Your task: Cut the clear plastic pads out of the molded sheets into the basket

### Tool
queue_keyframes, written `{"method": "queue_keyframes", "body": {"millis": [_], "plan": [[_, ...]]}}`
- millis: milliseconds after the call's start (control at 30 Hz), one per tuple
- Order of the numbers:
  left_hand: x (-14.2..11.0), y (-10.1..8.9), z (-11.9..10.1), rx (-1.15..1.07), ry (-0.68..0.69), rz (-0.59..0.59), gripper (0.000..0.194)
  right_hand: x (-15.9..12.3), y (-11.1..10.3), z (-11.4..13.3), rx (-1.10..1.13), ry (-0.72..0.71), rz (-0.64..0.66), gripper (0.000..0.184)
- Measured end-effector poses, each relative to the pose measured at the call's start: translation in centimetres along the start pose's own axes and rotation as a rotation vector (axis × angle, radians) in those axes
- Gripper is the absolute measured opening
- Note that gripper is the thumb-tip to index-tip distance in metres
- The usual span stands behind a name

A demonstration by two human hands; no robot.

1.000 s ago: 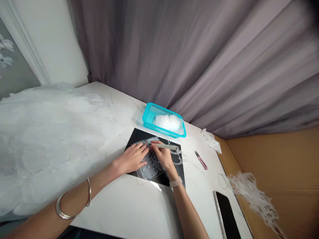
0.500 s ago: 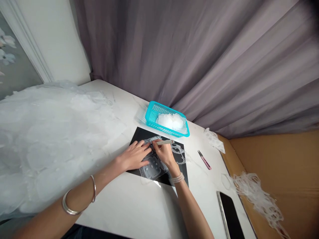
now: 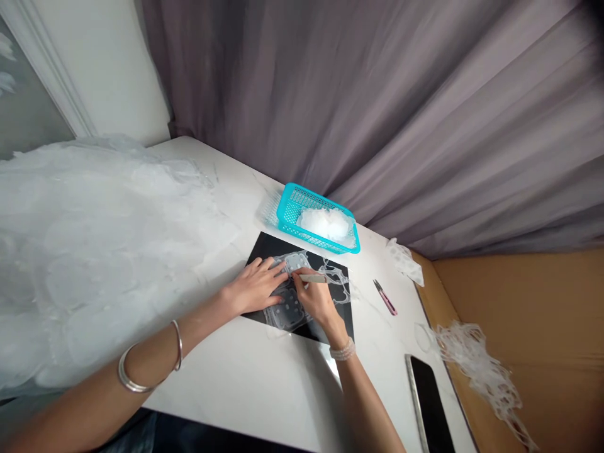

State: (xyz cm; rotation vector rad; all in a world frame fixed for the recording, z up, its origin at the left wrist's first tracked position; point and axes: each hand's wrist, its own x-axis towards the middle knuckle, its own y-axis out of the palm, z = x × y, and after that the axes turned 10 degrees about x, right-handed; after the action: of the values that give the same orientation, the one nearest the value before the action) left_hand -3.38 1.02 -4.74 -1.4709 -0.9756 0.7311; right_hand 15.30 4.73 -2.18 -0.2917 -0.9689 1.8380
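Observation:
A black mat (image 3: 267, 248) lies on the white table (image 3: 264, 384) with a piece of translucent white lace fabric (image 3: 292, 302) spread on it. My left hand (image 3: 257, 286) rests flat on the fabric, fingers stretched out, pressing it down. My right hand (image 3: 316, 299) is closed round a slim pen-like tool (image 3: 314, 278), whose tip touches the fabric just beside my left fingertips. Both wrists wear bracelets.
A turquoise basket (image 3: 292, 211) with white fluffy pieces stands behind the mat. Small pink snips (image 3: 385, 297) lie to the right, a dark phone (image 3: 429, 406) near the front right edge. White lace scraps (image 3: 476, 365) hang over a cardboard box. A heap of white tulle (image 3: 94, 251) covers the left.
My right hand with the tool has shifted a little along the fabric, the tool now lying flatter. The view has drifted slightly; my left hand stays pressed on the fabric.

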Motion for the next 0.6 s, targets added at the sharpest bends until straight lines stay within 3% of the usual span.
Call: {"method": "queue_keyframes", "body": {"millis": [233, 433, 600], "plan": [[-0.1, -0.4, 0.0, 0.022, 0.013, -0.027, 0.050, 1.2, 1.9, -0.5, -0.082, -0.097, -0.041, 0.032], [-0.1, 0.1, 0.0, 0.052, 0.006, -0.023, 0.053, 0.2, 1.8, -1.2, -0.127, -0.156, -0.040, 0.032], [-0.1, 0.0, 0.4, 0.087, 0.069, -0.029, 0.053, 0.0, 2.1, -0.4, -0.026, -0.063, 0.040, 0.037]]}}
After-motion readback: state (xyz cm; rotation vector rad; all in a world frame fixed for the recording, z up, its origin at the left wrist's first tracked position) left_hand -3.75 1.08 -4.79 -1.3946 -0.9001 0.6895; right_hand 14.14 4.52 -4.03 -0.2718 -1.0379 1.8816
